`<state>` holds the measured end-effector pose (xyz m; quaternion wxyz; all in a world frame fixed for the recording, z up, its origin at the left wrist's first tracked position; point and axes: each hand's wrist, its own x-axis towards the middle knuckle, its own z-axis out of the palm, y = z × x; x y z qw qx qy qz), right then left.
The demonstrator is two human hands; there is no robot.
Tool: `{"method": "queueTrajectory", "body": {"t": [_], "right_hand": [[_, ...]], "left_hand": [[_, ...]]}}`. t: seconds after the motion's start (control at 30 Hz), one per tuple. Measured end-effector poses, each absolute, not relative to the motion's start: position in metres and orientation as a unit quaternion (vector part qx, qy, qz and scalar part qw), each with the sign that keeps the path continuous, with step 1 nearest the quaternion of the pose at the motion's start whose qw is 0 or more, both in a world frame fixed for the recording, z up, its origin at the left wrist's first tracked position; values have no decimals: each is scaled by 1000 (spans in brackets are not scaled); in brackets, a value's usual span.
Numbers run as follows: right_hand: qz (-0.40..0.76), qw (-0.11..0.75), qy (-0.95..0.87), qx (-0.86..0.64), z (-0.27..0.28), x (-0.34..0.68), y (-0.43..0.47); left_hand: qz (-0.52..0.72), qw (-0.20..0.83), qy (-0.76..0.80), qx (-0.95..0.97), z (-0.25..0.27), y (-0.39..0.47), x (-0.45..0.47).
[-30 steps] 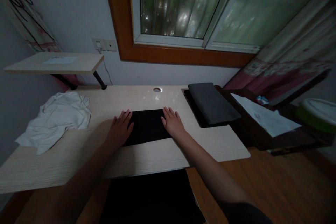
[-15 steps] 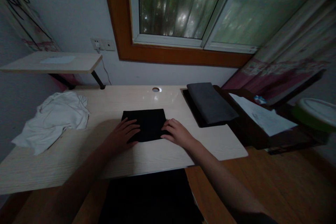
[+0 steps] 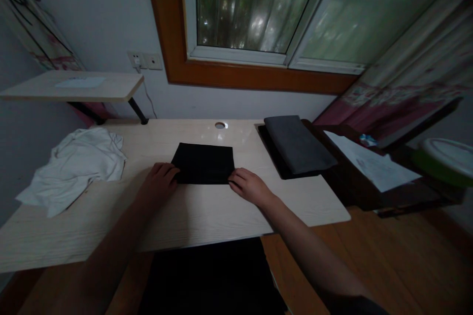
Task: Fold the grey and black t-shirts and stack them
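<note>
A flat black rectangle (image 3: 205,163), which looks like folded cloth, lies on the pale wooden desk (image 3: 218,216) in front of me. At its near left corner, the fingers of my left hand (image 3: 158,183) are curled closed on the edge. My right hand (image 3: 249,187) pinches the near right corner between thumb and fingers. Both thumbs are partly hidden. The cloth's near edge runs fairly straight between the two hands.
A crumpled white cloth (image 3: 83,165) lies at the left, below a raised shelf (image 3: 121,89). To the right, a folded grey cloth (image 3: 297,145) rests on a dark flat object (image 3: 271,150). Beyond stands a dark side table with white paper (image 3: 369,162). A cable hole (image 3: 220,125) is near the wall.
The black cloth has shifted away from me and turned slightly. My left hand has gone from lying spread on it to gripping its near left corner; my right hand has slid to the near right corner.
</note>
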<state>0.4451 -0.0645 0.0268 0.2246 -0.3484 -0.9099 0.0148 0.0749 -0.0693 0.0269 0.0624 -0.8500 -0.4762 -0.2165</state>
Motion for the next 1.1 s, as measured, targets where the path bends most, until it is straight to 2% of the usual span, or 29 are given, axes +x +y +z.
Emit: {"method": "queueTrajectory", "body": {"t": [0.4,1.1], "right_hand": [[3,221,-885,-410,19,444,-69],[1,205,-916,-345,31,447,-72]], "left_hand": [[-157,60,-462,-871,30,-73,80],[-210,-6,-497,-842,33,-76,67]]}}
